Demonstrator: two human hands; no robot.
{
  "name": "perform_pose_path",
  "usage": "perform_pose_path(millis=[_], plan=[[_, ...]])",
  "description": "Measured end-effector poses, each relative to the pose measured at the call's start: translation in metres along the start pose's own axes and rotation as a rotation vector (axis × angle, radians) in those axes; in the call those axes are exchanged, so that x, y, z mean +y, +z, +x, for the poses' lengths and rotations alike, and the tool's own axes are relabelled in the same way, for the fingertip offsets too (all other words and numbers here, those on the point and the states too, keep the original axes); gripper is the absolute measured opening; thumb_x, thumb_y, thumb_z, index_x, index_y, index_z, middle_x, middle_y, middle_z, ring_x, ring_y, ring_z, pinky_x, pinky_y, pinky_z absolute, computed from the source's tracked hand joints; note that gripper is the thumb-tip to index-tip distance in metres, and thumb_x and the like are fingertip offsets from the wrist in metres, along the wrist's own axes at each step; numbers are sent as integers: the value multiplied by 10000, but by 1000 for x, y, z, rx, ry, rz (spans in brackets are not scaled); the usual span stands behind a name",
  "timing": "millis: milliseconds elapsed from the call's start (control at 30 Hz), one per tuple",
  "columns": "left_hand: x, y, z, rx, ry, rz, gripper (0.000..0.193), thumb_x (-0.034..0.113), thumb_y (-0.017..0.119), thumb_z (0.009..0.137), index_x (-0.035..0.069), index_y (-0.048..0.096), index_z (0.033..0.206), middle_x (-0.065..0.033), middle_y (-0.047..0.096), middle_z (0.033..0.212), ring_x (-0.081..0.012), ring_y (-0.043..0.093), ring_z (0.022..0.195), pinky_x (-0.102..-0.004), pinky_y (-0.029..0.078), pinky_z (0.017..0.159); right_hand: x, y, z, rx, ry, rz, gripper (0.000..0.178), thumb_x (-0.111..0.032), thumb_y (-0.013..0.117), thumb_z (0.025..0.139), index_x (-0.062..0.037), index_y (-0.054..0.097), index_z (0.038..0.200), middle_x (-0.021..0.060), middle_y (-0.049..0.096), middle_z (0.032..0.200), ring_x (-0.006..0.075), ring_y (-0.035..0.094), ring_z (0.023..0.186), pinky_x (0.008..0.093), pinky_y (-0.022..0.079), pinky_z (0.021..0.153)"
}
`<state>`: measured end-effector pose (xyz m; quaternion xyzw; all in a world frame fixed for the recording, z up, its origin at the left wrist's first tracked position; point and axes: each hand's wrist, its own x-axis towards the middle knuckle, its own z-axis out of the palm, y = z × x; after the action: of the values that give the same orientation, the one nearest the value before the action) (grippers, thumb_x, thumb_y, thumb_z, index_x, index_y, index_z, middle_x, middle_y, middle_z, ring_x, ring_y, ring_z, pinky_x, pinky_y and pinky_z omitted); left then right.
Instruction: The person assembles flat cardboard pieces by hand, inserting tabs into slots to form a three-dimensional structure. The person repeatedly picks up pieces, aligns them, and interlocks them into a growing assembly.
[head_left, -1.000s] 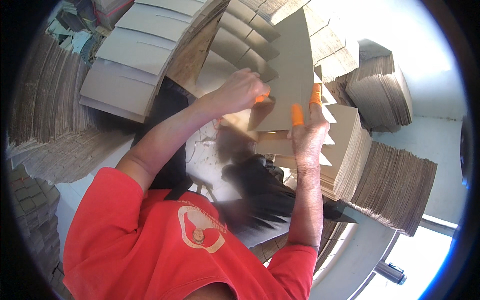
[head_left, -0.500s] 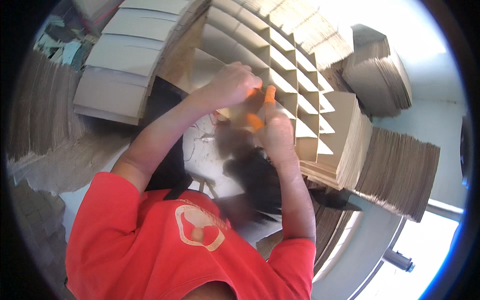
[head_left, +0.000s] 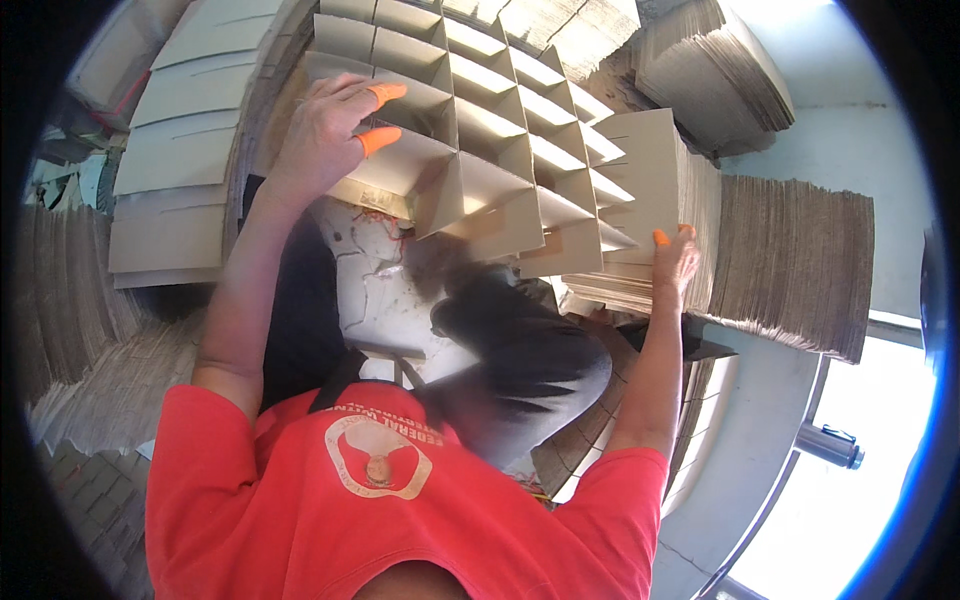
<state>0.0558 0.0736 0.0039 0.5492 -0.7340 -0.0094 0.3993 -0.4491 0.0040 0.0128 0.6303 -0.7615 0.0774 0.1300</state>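
At far left we see slotted cardboard sheets [head_left: 170,185] in an overlapping row. Next, our left hand [head_left: 325,130] spreads thumb and finger, both in orange covers [head_left: 380,140], at the left side of a cardboard divider grid [head_left: 490,182]; we cannot tell whether they touch it. The grid sits mid-view, beyond our dark-trousered legs [head_left: 535,350]. Well apart from the left, our right hand [head_left: 676,262] is at the near edge of a pale sheet stack [head_left: 650,170]; whether it grips, we cannot tell. Rightward stands a browner stack [head_left: 790,260].

Glare at right; bright patches across cardboard grid [head_left: 488,122]; curved, black-rimmed edges.
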Motion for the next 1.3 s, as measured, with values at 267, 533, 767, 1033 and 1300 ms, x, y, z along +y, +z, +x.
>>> perform_pose_path(millis=[267,533,767,1033,1300], plan=[[-23,-18,-4,114,-10,139,373,187,801,709,120,714,1066,-75,687,995,-273,598,1029,-403,462,908,-20,-50,-1,522,215,363,367,-75,706,858,29,554,1175,217,697,949,312,686,832,369,547,713],[-47,-14,-16,-24,-151,-132,207,119,775,724,87,738,925,-99,640,806,-256,594,797,-366,477,715,-182,-184,-50,434,-311,953,521,-47,737,837,0,561,1325,107,722,1001,111,661,827,265,557,747],[-49,-2,-23,18,-179,-345,122,39,724,761,57,717,881,-90,633,725,-235,564,746,-355,450,650,-264,-177,-60,137,-586,876,486,-58,705,857,-6,570,1320,112,716,858,115,688,704,244,567,589],[-45,1,-21,56,-170,-336,124,-53,668,760,30,681,851,-119,643,754,-279,535,731,-362,444,699,-304,-176,-62,-29,-507,870,481,56,647,848,6,558,1318,140,712,917,148,699,750,264,559,570],[-45,1,-18,75,-153,-354,139,-78,644,743,18,675,838,-151,609,707,-301,540,704,-375,449,685,-313,-179,-65,-58,-467,886,449,49,637,863,34,559,1305,143,709,891,117,675,641,253,530,425]])
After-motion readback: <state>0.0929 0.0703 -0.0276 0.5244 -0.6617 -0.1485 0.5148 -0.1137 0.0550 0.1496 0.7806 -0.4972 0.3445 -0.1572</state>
